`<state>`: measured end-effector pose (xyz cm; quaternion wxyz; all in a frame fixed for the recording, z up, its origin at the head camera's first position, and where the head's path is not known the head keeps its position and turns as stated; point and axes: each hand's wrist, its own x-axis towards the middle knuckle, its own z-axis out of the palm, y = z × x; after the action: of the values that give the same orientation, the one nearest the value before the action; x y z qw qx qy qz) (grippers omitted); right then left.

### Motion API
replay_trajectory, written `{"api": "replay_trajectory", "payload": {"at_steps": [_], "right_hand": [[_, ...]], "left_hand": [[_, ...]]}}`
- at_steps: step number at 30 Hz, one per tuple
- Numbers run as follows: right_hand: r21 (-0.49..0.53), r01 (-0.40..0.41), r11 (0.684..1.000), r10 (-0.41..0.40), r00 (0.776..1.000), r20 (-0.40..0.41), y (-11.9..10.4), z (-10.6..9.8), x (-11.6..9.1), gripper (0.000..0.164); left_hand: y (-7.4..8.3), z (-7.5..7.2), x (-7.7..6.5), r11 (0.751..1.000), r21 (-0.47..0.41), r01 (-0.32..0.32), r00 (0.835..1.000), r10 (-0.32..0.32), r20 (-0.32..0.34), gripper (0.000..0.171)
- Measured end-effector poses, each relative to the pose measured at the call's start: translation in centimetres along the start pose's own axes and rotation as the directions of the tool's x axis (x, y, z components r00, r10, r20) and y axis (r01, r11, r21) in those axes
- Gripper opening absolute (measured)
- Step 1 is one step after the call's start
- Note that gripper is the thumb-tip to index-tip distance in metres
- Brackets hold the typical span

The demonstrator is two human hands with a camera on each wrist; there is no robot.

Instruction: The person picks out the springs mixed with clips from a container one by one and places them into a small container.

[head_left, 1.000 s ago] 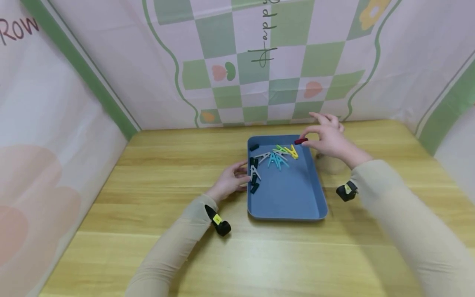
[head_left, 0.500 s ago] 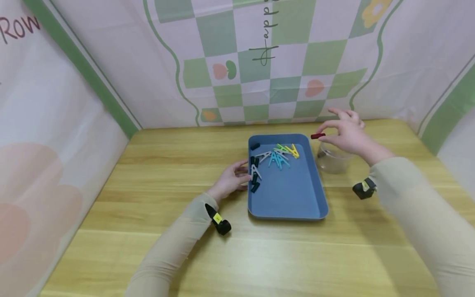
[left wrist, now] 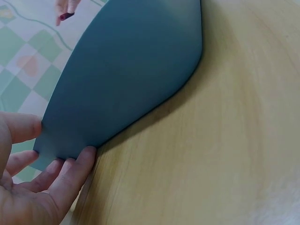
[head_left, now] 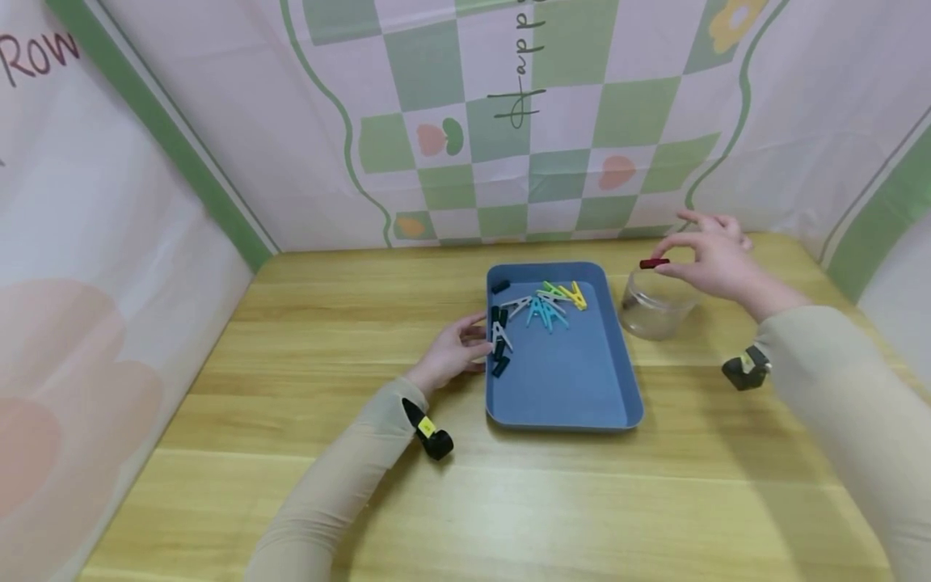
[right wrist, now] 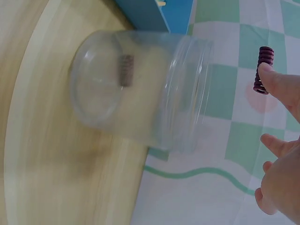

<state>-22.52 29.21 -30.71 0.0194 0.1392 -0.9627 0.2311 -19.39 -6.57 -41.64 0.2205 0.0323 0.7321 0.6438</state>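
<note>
My right hand (head_left: 716,260) pinches a dark red coil spring (right wrist: 263,70) between thumb and finger, its other fingers spread. The spring is above the mouth of a clear plastic jar (right wrist: 183,93). Inside the jar lies another dark coil spring (right wrist: 125,70), blurred through the wall. My left hand (head_left: 452,352) touches the left outer wall of a blue tray (head_left: 567,388) with its fingertips; the left wrist view shows the thumb and fingers (left wrist: 77,171) against that wall. The tray stands on the table just left of the jar.
Several clothespins lie in the tray: a yellow one (head_left: 575,297), blue ones (head_left: 545,314), a green one and grey ones. Several short dark cylinders (head_left: 499,368) sit along its left side. A wooden table (head_left: 349,323) meets a patterned cloth wall (head_left: 444,202) behind.
My right hand has carried the red spring rightward from over the tray's far right corner to above the jar. The left hand and tray have stayed in place.
</note>
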Motion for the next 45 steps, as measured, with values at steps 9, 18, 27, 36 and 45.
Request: {"api": "replay_trajectory", "payload": {"at_steps": [9,18,27,36,45], "right_hand": [[-0.03,-0.042,0.999,0.042,0.999,0.014,1.1,-0.6,-0.3,0.023],[-0.03,-0.084,0.996,0.085,0.996,0.042,2.0,-0.3,-0.7,0.022],[-0.027,-0.078,0.997,0.079,0.996,0.043,2.6,0.2,-0.8,0.024],[-0.022,-0.08,0.997,0.081,0.995,0.06,2.9,0.8,-0.7,0.022],[-0.016,-0.066,0.998,0.067,0.996,0.058,2.9,1.4,-0.5,0.021]], "left_hand": [[0.0,-0.1,0.0,1.0,-0.012,-0.003,1.0,0.003,-0.006,0.06],[-0.1,-0.1,0.0,1.0,-0.005,-0.011,1.0,0.011,-0.008,0.06],[0.0,0.0,-0.1,1.0,-0.002,-0.018,1.0,0.018,-0.004,0.061],[0.1,0.0,-0.2,1.0,0.006,-0.01,1.0,0.01,-0.005,0.06],[-0.1,-0.1,-0.1,1.0,0.004,-0.023,1.0,0.023,0.009,0.061]]}}
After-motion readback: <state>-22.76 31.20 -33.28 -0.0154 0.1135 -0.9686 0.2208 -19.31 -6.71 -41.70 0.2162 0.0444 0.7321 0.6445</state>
